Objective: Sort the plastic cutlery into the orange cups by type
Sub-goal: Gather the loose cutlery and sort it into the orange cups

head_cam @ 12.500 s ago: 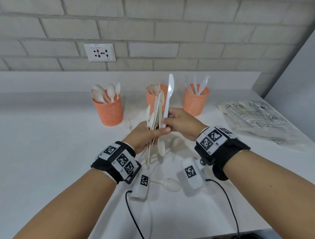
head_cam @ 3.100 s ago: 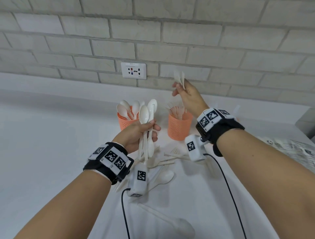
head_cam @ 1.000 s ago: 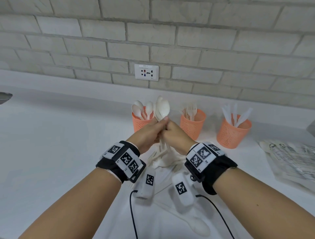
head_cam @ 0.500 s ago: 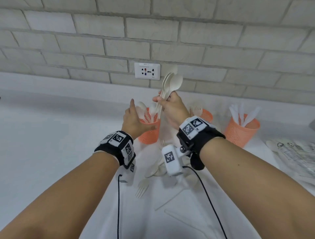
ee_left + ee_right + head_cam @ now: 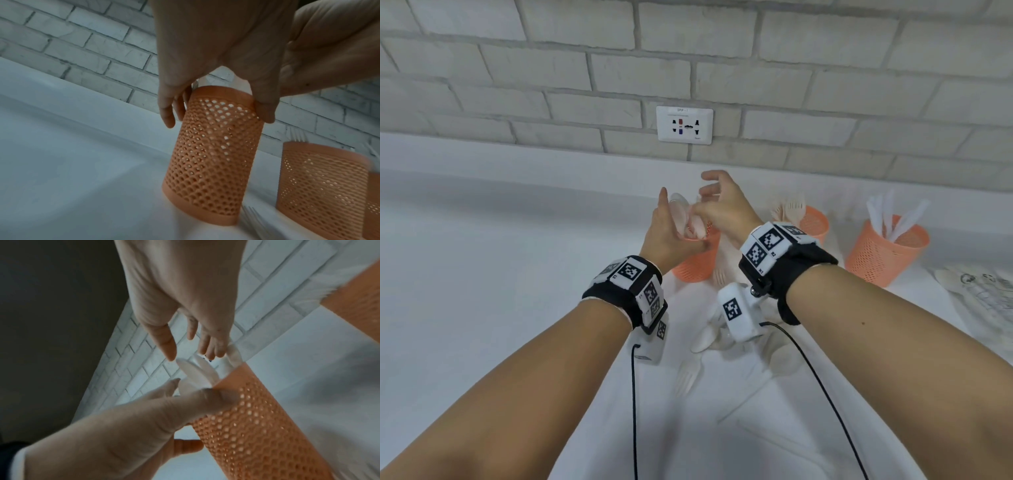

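Observation:
Three orange mesh cups stand by the wall. My left hand [image 5: 674, 233] holds the leftmost spoon cup [image 5: 695, 262] at its rim, thumb on the near side and fingers round the far side, as the left wrist view shows [image 5: 213, 154]. White spoons [image 5: 681, 212] stand in that cup. Just above them hovers my right hand [image 5: 707, 192], fingers spread and holding nothing; the right wrist view shows its fingertips [image 5: 170, 352] apart over the spoons [image 5: 195, 373]. The fork cup [image 5: 813, 222] and knife cup [image 5: 887, 250] stand to the right.
Loose white cutlery lies on the white table under my wrists: a fork [image 5: 685, 377], a spoon [image 5: 703, 339], another fork [image 5: 719, 275]. A clear plastic bag [image 5: 979, 291] lies at the far right. A brick wall with a socket [image 5: 685, 125] stands behind the cups.
My right hand lowered the bunch of spoons into the leftmost cup and let go. My left hand closed round that cup's rim.

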A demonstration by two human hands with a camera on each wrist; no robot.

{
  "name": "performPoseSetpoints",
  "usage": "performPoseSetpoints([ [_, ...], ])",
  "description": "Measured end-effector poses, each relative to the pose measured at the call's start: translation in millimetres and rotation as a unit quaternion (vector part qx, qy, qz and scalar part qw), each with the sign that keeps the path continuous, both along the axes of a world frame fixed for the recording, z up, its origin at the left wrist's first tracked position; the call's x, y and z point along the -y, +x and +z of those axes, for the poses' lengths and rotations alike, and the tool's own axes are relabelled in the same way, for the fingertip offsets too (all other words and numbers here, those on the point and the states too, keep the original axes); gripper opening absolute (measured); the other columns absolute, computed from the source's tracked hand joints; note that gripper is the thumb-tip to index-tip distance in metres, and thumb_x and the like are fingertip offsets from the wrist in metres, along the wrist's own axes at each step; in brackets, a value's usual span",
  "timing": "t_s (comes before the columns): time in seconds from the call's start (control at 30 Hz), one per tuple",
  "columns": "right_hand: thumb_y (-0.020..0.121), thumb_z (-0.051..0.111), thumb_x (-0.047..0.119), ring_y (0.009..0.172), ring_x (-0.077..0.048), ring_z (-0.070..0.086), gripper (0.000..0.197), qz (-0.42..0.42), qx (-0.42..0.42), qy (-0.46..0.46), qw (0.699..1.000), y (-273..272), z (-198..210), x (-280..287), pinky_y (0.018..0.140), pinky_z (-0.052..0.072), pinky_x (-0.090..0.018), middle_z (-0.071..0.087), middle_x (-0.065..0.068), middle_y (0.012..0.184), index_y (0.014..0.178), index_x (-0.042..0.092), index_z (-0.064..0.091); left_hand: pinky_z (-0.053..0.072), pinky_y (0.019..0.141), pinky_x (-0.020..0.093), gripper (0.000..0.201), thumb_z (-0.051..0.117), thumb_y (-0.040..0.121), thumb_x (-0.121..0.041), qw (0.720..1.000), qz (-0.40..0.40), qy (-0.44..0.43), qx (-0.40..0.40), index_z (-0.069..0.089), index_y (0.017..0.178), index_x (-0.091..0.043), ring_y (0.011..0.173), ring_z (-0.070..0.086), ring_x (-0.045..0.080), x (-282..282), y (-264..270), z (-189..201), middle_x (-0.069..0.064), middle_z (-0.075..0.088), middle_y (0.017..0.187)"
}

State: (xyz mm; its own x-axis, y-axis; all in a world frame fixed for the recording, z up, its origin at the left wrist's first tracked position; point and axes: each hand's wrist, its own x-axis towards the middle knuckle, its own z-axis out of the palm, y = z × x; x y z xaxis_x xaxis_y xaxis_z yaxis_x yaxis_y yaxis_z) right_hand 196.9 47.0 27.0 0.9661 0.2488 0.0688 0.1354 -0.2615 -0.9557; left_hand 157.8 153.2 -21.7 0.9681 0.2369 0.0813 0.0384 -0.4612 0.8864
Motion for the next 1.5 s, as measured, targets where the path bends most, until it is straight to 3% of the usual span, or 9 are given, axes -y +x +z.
performPoseSetpoints([
  [0.2,0.079,0.062,0.004,0.076,-0.012,0.048,0.03,-0.013,0.147,-0.096,0.984,-16,19,34,0.062,0.038,-0.009,0.05,-0.003,0.09,0.106,0.015,0.055,0.03,0.108,0.033,0.125,0.083,0.062,-0.044,0.994,0.045,0.087,0.041,0.0,0.149,-0.01,0.136,0.028,0.025,1,-18,16,0.015,0.02,0.146],
  [0.33,0.083,0.065,0.014,0.065,-0.011,0.051,0.012,0.156,0.082,-0.273,0.946,-48,21,77,0.056,0.04,-0.019,0.052,0.004,0.074,0.092,0.019,0.057,0.042,0.092,0.03,0.055,0.071,0.076,-0.028,0.969,0.052,0.143,0.196,0.05,0.121,-0.006,0.106,0.051,0.024,16,-47,26,0.013,0.046,0.119],
  [0.43,0.084,0.065,0.023,0.061,-0.011,0.053,0.012,0.272,0.017,-0.416,0.868,-73,8,109,0.057,0.043,-0.024,0.056,0.005,0.073,0.094,0.018,0.059,0.036,0.067,0.017,0.012,0.064,0.083,-0.014,0.967,-0.098,0.208,0.113,0.062,0.092,-0.006,0.073,0.053,0.014,43,-73,27,0.006,0.058,0.093],
  [0.57,0.082,0.066,0.03,0.069,-0.014,0.054,0.011,0.351,-0.017,-0.51,0.785,-106,-12,143,0.063,0.043,-0.028,0.058,0.007,0.077,0.089,0.022,0.063,0.044,0.072,0.026,0.02,0.061,0.087,-0.025,0.904,-0.263,0.332,-0.063,0.066,0.09,-0.006,0.076,0.055,0.016,83,-97,5,0.005,0.065,0.089],
  [0.83,0.059,0.079,0.055,0.066,-0.016,0.047,0.05,0.386,-0.064,-0.564,0.727,-157,-64,184,0.06,0.037,-0.031,0.054,0.004,0.076,0.079,0.02,0.049,0.04,0.063,0.03,0.048,0.061,0.081,-0.051,0.817,-0.231,0.488,-0.202,0.04,0.057,-0.016,0.068,0.049,0.019,136,-101,-33,0.001,0.05,0.074],
  [0.97,0.076,0.073,0.029,0.077,-0.02,0.045,0.029,0.371,-0.02,-0.575,0.729,-164,-73,192,0.06,0.034,-0.029,0.047,0.005,0.078,0.081,0.019,0.046,0.045,0.071,0.03,0.025,0.058,0.088,-0.029,0.835,-0.2,0.467,-0.21,0.056,0.085,-0.004,0.085,0.058,0.025,152,-96,-27,0.007,0.057,0.087],
  [1.1,0.088,0.059,0.018,0.098,-0.018,0.052,0.038,0.35,0.012,-0.58,0.736,-158,-63,212,0.074,0.035,-0.021,0.053,-0.003,0.12,0.124,0.01,0.052,0.046,0.073,0.026,0.022,0.054,0.089,-0.019,0.817,-0.223,0.48,-0.23,0.061,0.1,0.0,0.092,0.061,0.025,158,-100,-21,0.004,0.059,0.081],
  [1.23,0.082,0.063,0.015,0.075,-0.013,0.05,0.024,0.304,-0.005,-0.528,0.793,-140,-56,238,0.065,0.039,-0.022,0.051,0.007,0.088,0.106,0.013,0.063,0.046,0.085,0.027,0.023,0.045,0.093,-0.016,0.79,-0.247,0.509,-0.237,0.062,0.101,-0.004,0.106,0.06,0.025,163,-111,-19,0.013,0.062,0.112],
  [1.5,0.08,0.07,0.014,0.078,-0.016,0.06,0.009,0.207,-0.114,-0.337,0.911,-106,-61,268,0.07,0.053,-0.025,0.062,0.001,0.083,0.08,0.02,0.063,0.034,0.068,0.025,0.017,0.046,0.091,-0.015,0.824,-0.252,0.434,-0.263,0.057,0.092,-0.002,0.084,0.048,0.021,152,-115,-14,0.007,0.048,0.085],
])
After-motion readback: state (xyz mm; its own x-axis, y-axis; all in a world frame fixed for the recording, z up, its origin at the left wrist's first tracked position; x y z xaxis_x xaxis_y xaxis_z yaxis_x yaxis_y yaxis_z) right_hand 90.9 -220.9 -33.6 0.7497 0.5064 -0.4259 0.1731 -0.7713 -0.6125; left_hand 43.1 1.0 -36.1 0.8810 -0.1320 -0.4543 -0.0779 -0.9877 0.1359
